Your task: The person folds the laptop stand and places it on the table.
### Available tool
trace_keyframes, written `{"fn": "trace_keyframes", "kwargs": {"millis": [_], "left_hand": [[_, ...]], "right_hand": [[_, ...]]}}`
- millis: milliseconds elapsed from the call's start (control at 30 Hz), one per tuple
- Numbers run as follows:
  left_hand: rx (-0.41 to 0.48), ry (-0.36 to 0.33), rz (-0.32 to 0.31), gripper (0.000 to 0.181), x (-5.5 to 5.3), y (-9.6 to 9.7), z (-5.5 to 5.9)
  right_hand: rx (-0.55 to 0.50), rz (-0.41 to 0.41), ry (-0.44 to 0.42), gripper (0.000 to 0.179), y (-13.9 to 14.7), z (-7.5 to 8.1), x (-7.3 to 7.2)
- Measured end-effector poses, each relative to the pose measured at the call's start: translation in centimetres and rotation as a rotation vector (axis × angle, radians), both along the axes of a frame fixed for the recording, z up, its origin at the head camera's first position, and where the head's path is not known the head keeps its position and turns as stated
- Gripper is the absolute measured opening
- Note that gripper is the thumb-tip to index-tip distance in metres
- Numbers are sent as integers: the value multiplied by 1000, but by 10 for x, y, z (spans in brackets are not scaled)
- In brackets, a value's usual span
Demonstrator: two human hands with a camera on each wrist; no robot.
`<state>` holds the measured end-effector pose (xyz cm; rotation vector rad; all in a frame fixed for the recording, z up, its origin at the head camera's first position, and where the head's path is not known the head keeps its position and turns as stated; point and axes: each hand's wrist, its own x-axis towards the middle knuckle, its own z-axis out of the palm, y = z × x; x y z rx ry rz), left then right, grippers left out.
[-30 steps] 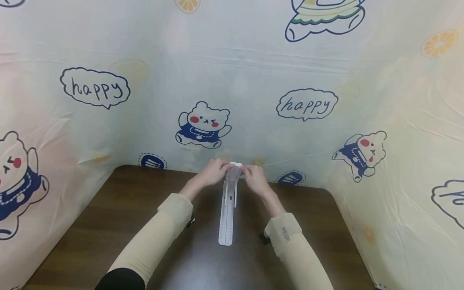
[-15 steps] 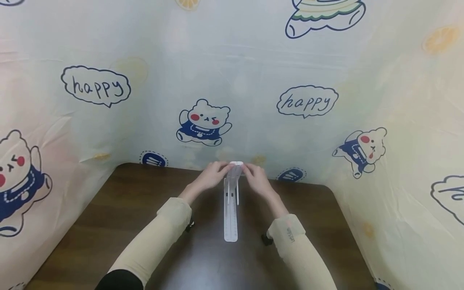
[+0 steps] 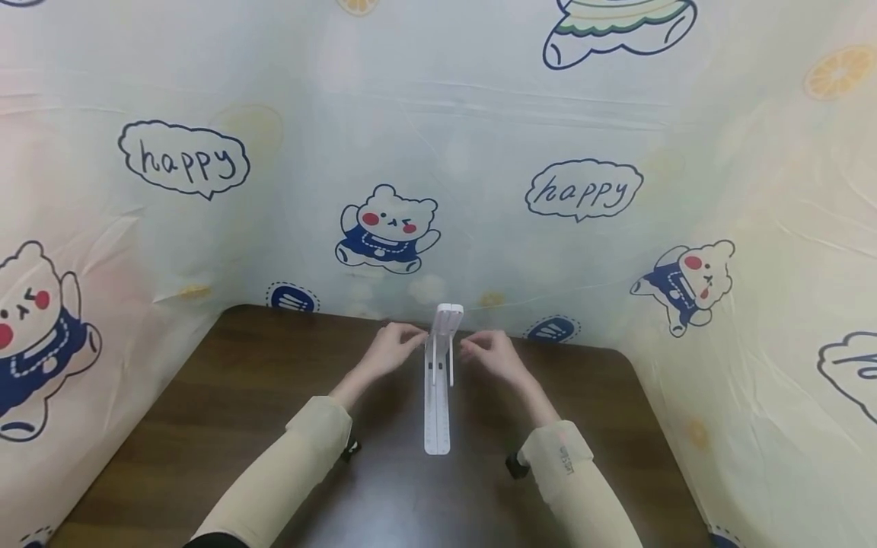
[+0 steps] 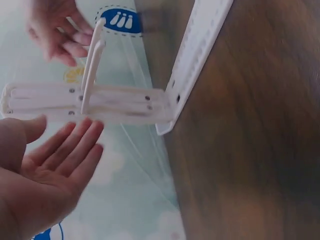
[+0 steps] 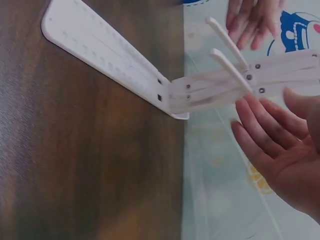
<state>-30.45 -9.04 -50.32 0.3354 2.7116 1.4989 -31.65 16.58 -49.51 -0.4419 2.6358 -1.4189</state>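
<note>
A white plastic folding stand (image 3: 436, 422) is set up on the brown table. Its long base (image 5: 105, 55), with rows of notches, lies flat, and an upright panel (image 4: 125, 104) rises from the far end. Two slim arms (image 4: 92, 60) stick out from the panel. My left hand (image 3: 392, 348) is on the stand's left side, fingers loosely extended, fingertips right at the panel's edge in the left wrist view. Opposite it, my right hand (image 3: 496, 356) has relaxed fingers beside the panel, with fingertips close to the base of one arm in the right wrist view. Neither grips the stand.
The dark wood-grain table (image 3: 205, 426) ends just behind the stand. A pale cloth (image 3: 479, 137) printed with bears and the word "happy" hangs behind and along both sides. Each forearm wears a rolled cream sleeve (image 3: 274, 464), with a small black device (image 3: 517, 464) at the wrist.
Both hands have let go of the stand's top, moved down and drawn apart to either side. Earlier, the base's near end swung slightly right; the stand now stays upright on its own.
</note>
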Motion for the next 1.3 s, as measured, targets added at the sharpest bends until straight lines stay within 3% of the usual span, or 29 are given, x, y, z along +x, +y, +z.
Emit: {"fn": "trace_keyframes", "kwargs": {"millis": [133, 267, 400, 633, 1300], "left_hand": [[66, -128, -27, 36, 4, 2, -4], [136, -257, -33, 35, 6, 4, -6], [168, -305, -18, 34, 6, 5, -11], [173, -289, 3, 29, 4, 9, -21], [158, -245, 65, 18, -1, 18, -32]], "right_hand": [[-41, 48, -121, 31, 1, -8, -1], [-83, 41, -191, 33, 0, -15, -2], [-119, 27, -233, 32, -3, -20, -3], [-96, -6, -220, 31, -12, -25, -3], [-75, -38, -178, 20, -19, -34, -5]]}}
